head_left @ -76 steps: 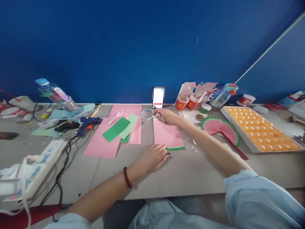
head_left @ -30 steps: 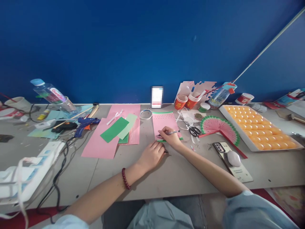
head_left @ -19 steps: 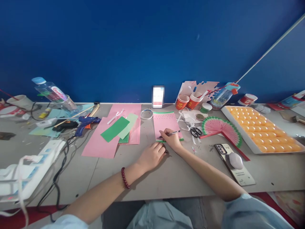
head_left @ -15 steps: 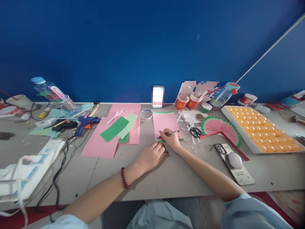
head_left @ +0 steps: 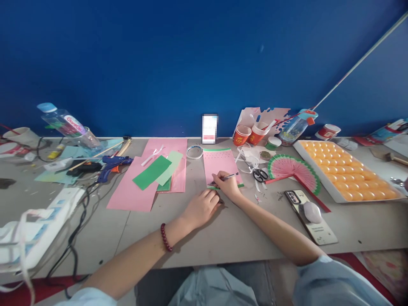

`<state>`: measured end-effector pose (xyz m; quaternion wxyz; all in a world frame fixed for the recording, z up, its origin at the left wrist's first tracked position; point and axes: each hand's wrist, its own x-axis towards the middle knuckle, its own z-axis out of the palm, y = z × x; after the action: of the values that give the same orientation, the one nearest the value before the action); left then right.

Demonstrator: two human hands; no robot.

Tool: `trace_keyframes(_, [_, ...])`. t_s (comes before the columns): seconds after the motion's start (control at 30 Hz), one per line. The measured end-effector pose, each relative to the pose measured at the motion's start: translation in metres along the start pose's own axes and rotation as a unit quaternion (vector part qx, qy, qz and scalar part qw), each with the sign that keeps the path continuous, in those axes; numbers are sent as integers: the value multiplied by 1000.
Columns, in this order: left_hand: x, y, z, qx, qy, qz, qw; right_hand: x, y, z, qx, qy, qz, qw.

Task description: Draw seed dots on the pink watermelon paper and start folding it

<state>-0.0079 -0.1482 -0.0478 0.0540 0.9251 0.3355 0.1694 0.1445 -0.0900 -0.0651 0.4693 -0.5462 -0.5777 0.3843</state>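
A pink sheet with green ends and small black dots [head_left: 219, 163] lies on the grey table [head_left: 204, 231] in front of me. My right hand [head_left: 230, 185] grips a pen [head_left: 227, 178], its tip down on the near part of that sheet. My left hand [head_left: 204, 207] rests curled on the table at the sheet's near left corner, fingers pressed at its edge. A red bead bracelet sits on my left wrist.
Pink and green papers [head_left: 152, 174] lie to the left, with a glue gun [head_left: 111, 163] and power strip [head_left: 41, 223]. Scissors [head_left: 259, 174], a watermelon fan [head_left: 295, 170], a phone [head_left: 310, 216], a tray of orange balls [head_left: 349, 172] and red cups [head_left: 250, 136] are right.
My right hand came back from the tape ring at the far end and now writes with the pen near my left hand. The left hand has stayed put.
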Motion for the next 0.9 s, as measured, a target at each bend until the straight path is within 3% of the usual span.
trace_keyframes(0.5, [1,3,-2,-11,-12,-9,1000,0,0,0,-9,12,-3,1000])
trace_keyframes(0.7, [1,3,-3,-8,-21,-10,1000,-3,-5,-4,29,55,20,998])
trace_keyframes(0.9, [1,2,-1,-1,-19,-10,1000,-2,-2,-7,34,40,40,998])
